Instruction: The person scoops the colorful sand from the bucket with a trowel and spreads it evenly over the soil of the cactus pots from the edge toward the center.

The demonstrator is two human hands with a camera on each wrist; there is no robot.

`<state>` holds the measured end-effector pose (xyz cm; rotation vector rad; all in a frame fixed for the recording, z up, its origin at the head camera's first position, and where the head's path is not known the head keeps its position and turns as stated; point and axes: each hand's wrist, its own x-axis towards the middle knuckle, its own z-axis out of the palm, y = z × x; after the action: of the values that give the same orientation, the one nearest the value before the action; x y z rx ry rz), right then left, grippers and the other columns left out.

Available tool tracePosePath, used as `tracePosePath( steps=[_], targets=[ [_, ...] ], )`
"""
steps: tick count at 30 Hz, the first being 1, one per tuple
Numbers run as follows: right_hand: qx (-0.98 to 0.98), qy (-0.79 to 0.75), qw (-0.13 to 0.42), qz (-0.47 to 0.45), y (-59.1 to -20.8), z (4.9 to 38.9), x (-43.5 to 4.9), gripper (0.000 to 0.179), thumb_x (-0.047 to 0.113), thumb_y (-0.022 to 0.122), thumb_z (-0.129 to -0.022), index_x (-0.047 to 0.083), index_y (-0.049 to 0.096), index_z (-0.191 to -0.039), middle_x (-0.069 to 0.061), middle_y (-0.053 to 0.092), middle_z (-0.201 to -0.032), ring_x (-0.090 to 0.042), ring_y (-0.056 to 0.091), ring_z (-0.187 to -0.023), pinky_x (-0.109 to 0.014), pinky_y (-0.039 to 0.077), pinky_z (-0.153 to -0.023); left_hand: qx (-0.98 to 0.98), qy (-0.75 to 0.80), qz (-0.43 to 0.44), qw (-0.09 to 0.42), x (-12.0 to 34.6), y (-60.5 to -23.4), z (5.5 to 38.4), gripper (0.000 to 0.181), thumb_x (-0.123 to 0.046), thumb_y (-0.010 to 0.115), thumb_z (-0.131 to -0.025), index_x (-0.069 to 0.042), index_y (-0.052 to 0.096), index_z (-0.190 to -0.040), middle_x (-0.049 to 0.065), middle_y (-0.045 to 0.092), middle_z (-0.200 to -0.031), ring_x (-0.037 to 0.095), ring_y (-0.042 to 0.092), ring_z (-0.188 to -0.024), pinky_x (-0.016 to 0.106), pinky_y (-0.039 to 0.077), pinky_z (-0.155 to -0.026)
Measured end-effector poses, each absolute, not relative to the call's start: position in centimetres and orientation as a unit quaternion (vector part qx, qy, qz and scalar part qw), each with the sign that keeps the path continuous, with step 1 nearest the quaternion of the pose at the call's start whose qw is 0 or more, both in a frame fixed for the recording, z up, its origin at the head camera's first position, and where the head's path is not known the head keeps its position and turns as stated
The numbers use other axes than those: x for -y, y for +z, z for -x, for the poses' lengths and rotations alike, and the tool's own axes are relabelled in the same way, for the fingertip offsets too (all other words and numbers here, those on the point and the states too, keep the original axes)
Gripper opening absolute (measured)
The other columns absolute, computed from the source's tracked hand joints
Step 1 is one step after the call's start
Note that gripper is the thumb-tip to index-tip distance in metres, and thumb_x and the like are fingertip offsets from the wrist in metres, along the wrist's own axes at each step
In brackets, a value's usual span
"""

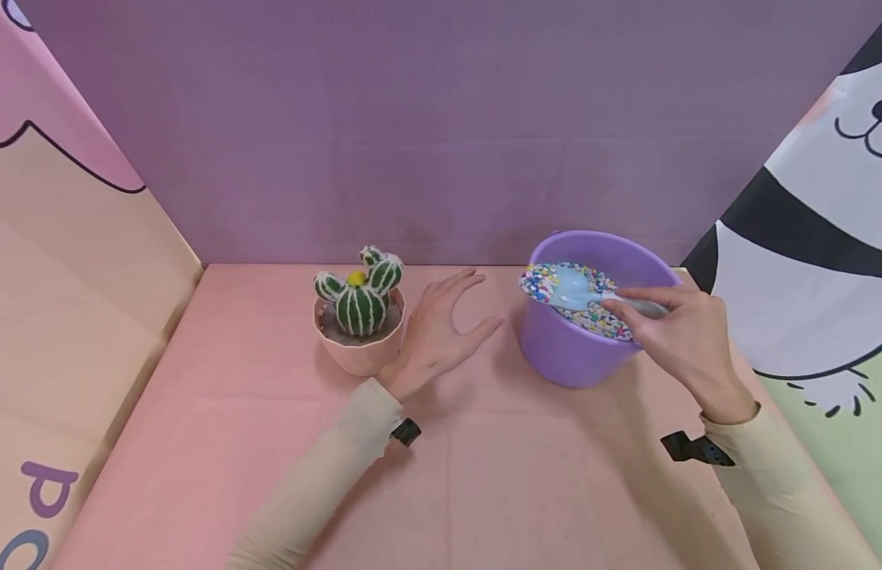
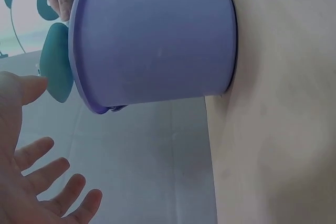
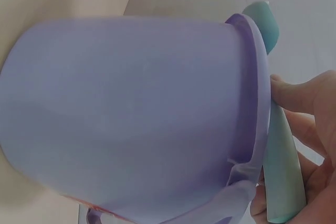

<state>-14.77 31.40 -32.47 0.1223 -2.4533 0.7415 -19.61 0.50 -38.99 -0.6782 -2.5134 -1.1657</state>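
Observation:
My right hand (image 1: 686, 336) grips the handle of a light blue toy shovel (image 1: 572, 288), thumb on top. Small multicoloured pebbles (image 1: 537, 283) lie heaped toward the shovel's tip. The shovel is level over a purple bucket (image 1: 565, 356), its tip reaching past the left rim. More pebbles (image 1: 599, 322) fill part of the bucket. In the right wrist view the shovel's handle (image 3: 283, 166) runs along the rim. My left hand (image 1: 441, 328) holds nothing, thumb and fingers spread, between the bucket and a potted cactus (image 1: 361, 309); in the left wrist view its fingers (image 2: 50, 176) are apart from the bucket.
The cactus stands in a pink pot (image 1: 359, 356) left of my left hand. A pink cloth covers the table (image 1: 526, 491). A purple backdrop (image 1: 441, 142) rises behind, with printed panels on the left (image 1: 63, 317) and right (image 1: 790, 285).

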Motion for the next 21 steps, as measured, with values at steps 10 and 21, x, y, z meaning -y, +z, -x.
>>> tracePosePath(
  steps=[10,21],
  targets=[
    [0.913,0.298,0.271,-0.062,-32.7,14.7,-30.9,0.024,0.027,0.094,-0.081,0.013,0.088,-0.099,-0.001,0.072,-0.06,0.0,0.028,-0.042,-0.024,0.023,-0.041,0.869,-0.405,0.243,0.146,0.5,-39.0,19.5,0.065,-0.047,0.075,-0.095,-0.014,0.061,-0.149,0.004,0.054,-0.162,0.026,0.049,-0.151,0.045,0.038,-0.126],
    [0.908,0.299,0.284,-0.072,-33.2,14.7,-30.0,0.02,0.025,0.092,-0.082,0.013,0.088,-0.097,-0.012,0.082,-0.084,0.003,0.045,-0.062,-0.019,0.03,-0.051,0.869,-0.41,0.229,0.155,1.5,-39.4,19.1,0.065,-0.047,0.076,-0.094,-0.015,0.063,-0.148,0.005,0.055,-0.162,0.027,0.049,-0.151,0.048,0.039,-0.126]
  ],
)
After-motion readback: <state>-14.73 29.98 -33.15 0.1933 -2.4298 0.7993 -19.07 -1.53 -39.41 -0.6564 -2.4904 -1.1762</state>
